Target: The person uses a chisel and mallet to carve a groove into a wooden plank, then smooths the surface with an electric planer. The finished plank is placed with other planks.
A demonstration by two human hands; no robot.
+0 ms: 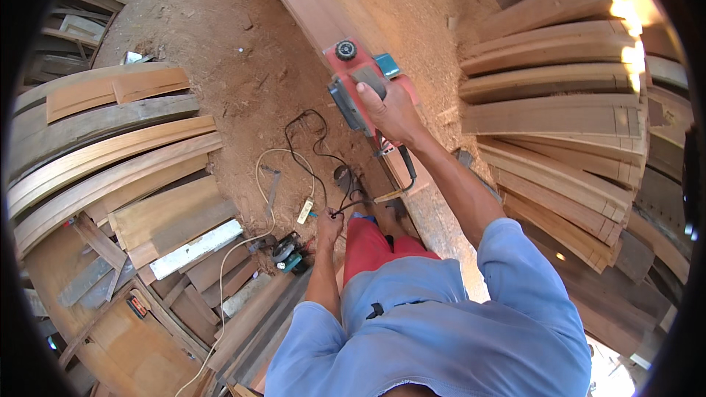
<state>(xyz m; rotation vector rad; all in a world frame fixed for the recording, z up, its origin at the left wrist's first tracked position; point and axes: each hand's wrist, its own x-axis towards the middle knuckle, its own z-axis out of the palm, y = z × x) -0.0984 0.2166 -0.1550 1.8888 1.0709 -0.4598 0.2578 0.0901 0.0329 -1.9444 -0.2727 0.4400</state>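
Over the near stretch of the long reddish plank [309, 0], apparently sole-down between left and right edges: the red electric planer [354, 68], with its round black knob [346, 50] toward the plank's far end. Gripped from above and behind by the right hand [393, 114], thumb over the dark handle [368, 81]; probably held so to steer and press with a single arm. Lined up with the plank's long edges, presumably to follow its length.

Out beyond the plank's left edge, low and just left of the red shorts [371, 246], closed around a stretch of black cord [409, 165]: the left hand [329, 226]. Likely placed there to hold the slack off the plank and out of the planer's path; exact finger placement too small to tell. Farther forward, loose loops of cord on the sawdust-strewn floor [235, 66], left of the plank.

Near the left hand, on the floor: a pale power strip [305, 211], perhaps set there for easy reach of the cord. Well apart from the plank's edges, a left stack of boards [125, 151] and a right stack of boards [551, 114], seemingly set aside to leave a working lane between.
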